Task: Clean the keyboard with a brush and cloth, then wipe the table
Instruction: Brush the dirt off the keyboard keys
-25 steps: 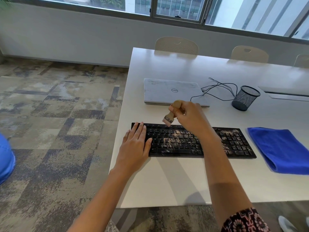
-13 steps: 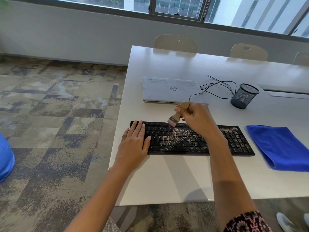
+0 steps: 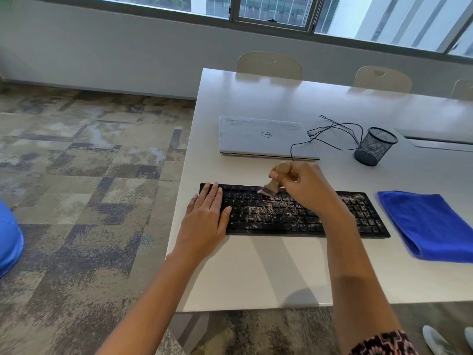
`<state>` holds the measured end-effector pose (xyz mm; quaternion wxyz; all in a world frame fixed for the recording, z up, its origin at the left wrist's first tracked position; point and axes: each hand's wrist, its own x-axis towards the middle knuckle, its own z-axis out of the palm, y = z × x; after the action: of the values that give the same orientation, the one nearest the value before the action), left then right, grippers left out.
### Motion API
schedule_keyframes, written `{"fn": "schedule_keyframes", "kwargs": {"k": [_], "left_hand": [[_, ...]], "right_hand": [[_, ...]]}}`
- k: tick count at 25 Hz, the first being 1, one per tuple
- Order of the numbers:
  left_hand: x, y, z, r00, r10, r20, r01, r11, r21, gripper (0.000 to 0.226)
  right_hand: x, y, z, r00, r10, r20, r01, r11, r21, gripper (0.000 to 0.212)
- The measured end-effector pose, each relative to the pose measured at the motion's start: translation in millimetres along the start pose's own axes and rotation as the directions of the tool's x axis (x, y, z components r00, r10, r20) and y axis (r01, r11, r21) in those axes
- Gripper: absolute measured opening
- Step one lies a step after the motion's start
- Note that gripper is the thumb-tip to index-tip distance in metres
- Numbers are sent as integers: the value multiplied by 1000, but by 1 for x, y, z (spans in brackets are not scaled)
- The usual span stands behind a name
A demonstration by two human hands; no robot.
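**Brushing the dusty keyboard**

My right hand [image 3: 305,187] holds the small brush [image 3: 274,181] tight, its bristles on the top keys. My left hand [image 3: 207,217] lies flat on the keyboard [image 3: 294,213]. The blue cloth [image 3: 430,222] sits just beside it on the table [image 3: 268,272].

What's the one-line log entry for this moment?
stage: brushing; right hand: grips brush on keyboard; left hand: flat on left end; debris: on keys; cloth: untouched
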<state>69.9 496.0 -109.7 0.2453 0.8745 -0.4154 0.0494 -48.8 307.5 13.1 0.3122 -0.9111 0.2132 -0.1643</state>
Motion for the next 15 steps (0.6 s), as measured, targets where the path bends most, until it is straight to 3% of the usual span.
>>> {"fn": "schedule_keyframes", "kwargs": {"k": [6,11,15], "left_hand": [[0,0,-1,1000,2,-2,-2,1000,1,75],[0,0,-1,1000,-2,2,2,1000,4,76],[0,0,-1,1000,-2,0,2,1000,2,76]], "right_hand": [[2,3,-14,995,-30,-92,31,1000,5,12],[-3,6,-10,1000,13,1,-13,999,-29,13],[0,7,-13,996,-17,-85,17,1000,-4,15]]}}
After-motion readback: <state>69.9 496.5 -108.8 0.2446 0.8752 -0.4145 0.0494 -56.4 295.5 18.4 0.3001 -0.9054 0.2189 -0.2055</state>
